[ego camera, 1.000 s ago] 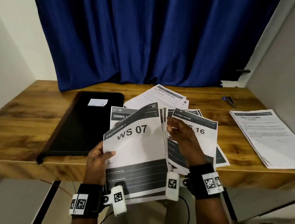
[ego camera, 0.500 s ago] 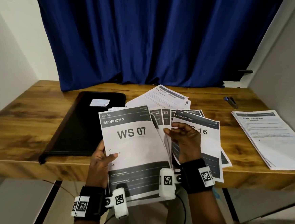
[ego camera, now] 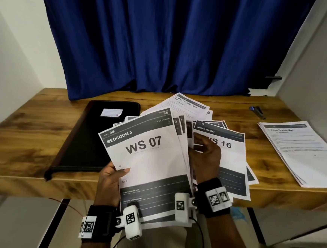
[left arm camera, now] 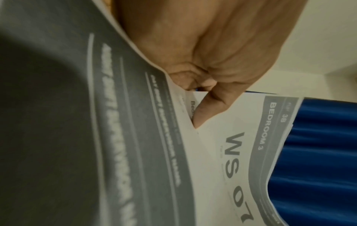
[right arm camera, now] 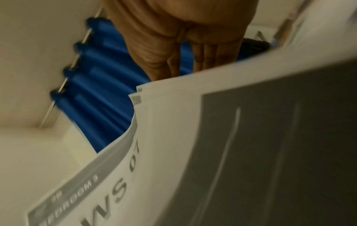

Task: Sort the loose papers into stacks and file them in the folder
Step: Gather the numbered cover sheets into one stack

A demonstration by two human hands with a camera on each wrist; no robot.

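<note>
- Blue curtain hangs behind the wooden desk, and I'm standing right at its front edge.
- My left hand grips the fanned bundle of papers at its left edge, thumb pressed on the top sheet, the one reading "BEDROOM 3, WS 07".
- My right hand is curled in at the bundle's right side, fingertips among the sheets; whether it actually pinches one, I cannot tell.
- Under that hand lies the "LIVING ROOM, WS 16" sheet, on a loose pile on the desk.
- Black folder sits closed on the desk to the left, a small white label on its cover.
- Far right, a neat stack lies by itself, with a pen beyond it.
</note>
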